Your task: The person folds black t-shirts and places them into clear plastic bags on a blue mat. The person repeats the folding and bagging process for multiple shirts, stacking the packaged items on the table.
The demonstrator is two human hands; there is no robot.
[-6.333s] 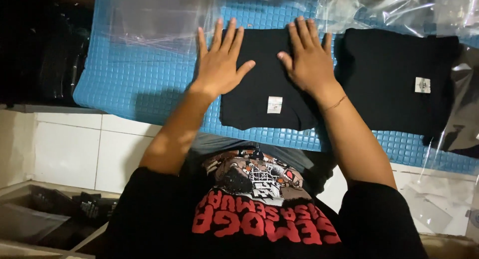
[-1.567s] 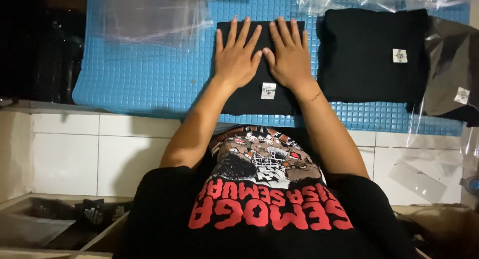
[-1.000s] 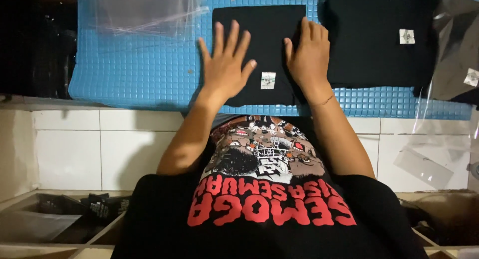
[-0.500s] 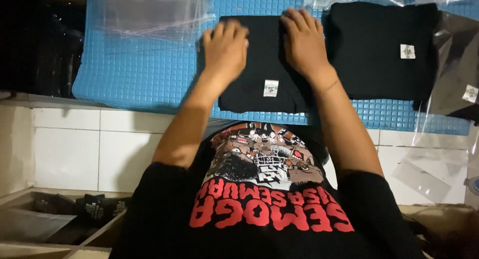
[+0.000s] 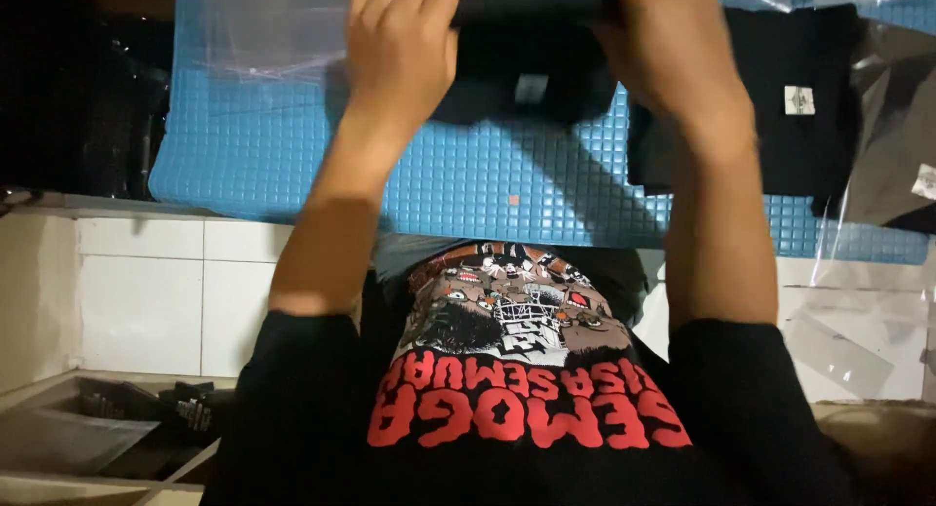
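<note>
A folded black shirt (image 5: 526, 62) with a small white tag hangs in the air above the blue gridded mat (image 5: 409, 165). My left hand (image 5: 400, 48) grips its left end. My right hand (image 5: 673, 48) grips its right end. Both hands are raised toward the camera and blurred. The shirt's lower edge droops between them, and its shadow falls across the mat.
A second folded black shirt (image 5: 799, 106) with a white tag lies on the mat at the right, beside a dark bagged garment (image 5: 902, 145). Clear plastic bags (image 5: 273, 28) lie at the mat's upper left. White tiles (image 5: 136, 282) and a low box (image 5: 88, 438) sit below.
Both hands closed on the ends of the folded shirt and lifted it off the mat toward the camera. Earlier they lay flat, smoothing it.
</note>
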